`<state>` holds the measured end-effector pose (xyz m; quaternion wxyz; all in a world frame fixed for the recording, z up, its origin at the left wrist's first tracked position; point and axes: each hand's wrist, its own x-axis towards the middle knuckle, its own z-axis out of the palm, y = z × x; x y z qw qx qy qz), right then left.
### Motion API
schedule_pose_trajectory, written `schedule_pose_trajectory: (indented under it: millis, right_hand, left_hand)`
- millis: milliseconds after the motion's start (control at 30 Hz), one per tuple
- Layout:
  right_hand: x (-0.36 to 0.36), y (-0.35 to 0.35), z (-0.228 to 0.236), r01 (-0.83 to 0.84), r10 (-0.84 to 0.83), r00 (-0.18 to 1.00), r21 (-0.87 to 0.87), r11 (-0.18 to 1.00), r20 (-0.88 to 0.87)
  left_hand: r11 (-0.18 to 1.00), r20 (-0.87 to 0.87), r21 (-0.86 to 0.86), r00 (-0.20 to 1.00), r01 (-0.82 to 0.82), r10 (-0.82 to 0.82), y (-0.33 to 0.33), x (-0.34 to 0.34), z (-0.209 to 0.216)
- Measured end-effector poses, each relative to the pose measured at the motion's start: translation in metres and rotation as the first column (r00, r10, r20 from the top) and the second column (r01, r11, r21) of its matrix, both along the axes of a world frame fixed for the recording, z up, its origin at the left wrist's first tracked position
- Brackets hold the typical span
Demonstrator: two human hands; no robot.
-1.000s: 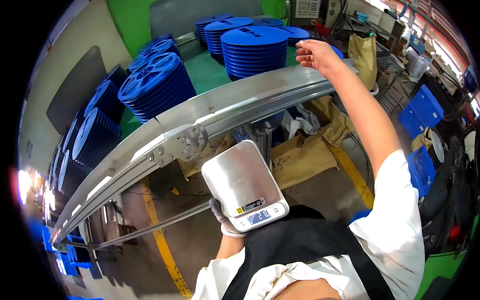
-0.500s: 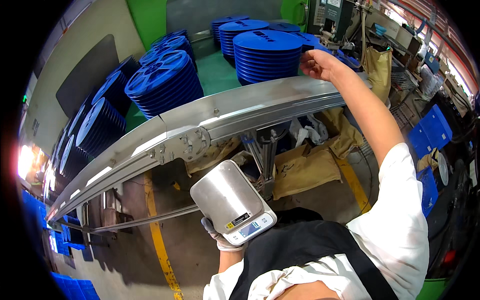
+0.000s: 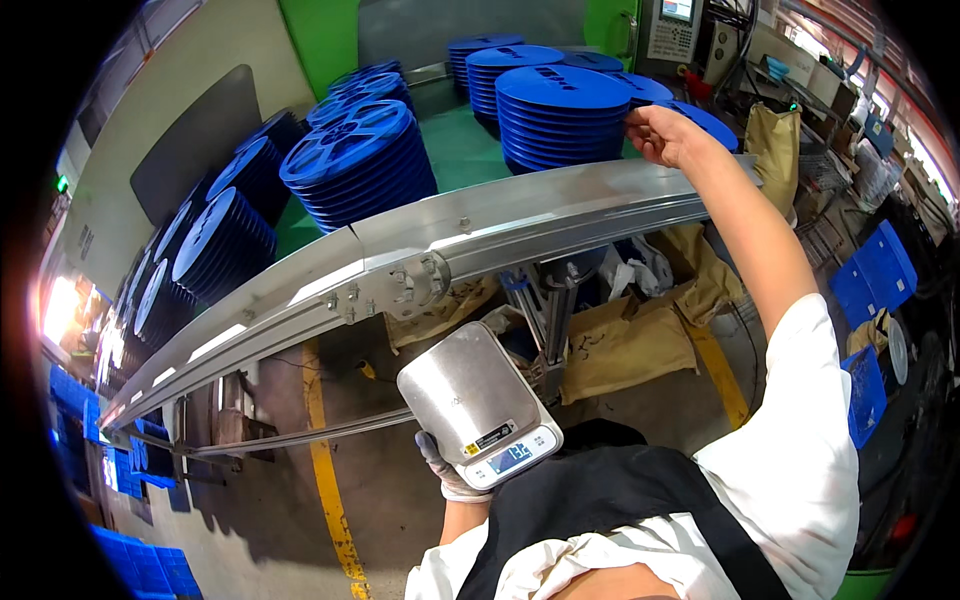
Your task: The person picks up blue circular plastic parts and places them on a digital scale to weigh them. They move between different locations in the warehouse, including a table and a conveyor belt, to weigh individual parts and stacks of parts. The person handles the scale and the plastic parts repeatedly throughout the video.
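Note:
My left hand (image 3: 447,471), in a pale glove with grey fingertips, is closed on the left edge of a digital kitchen scale (image 3: 468,390). The scale has a bare steel plate and a lit display, and it is held tilted in front of my black apron. My right hand (image 3: 659,136), without a glove, reaches past the metal rail to the right side of a stack of blue plastic reels (image 3: 562,125). Its fingers are curled in, with the tips at the stack's edge. Whether they pinch a reel there is hidden.
More blue reel stacks (image 3: 355,165) stand on the green conveyor belt (image 3: 462,150), behind a curved metal side rail (image 3: 520,195). Beneath it lie tan sacks (image 3: 630,350) beside a metal support leg. Blue crates (image 3: 150,565) are at the lower left, and a control panel (image 3: 675,30) is at the back right.
The scene has shifted slightly rightward in view. The scale's display now shows a clear reading. My right hand stays at the reel stack's edge, its fingers slightly more curled.

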<state>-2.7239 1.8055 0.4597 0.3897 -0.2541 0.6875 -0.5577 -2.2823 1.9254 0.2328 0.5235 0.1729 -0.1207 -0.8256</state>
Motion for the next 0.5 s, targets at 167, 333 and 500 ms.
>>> schedule_pose_trajectory:
  millis: [167,333,500]
  right_hand:
    - [-0.001,0.003,0.009,0.038,-0.038,0.999,-0.041,0.998,0.014]
    - [-0.007,0.013,0.008,0.092,-0.088,0.995,-0.091,0.992,0.044]
    - [0.0,0.02,0.001,0.188,-0.168,0.978,-0.17,0.967,0.123]
  left_hand:
    - [1.0,0.01,0.018,1.0,-0.006,0.005,-0.004,0.007,0.001]
    - [0.999,0.014,0.03,1.0,-0.018,0.017,-0.007,0.017,-0.005]
    - [0.999,0.045,0.042,0.999,0.006,-0.008,-0.011,0.024,-0.003]
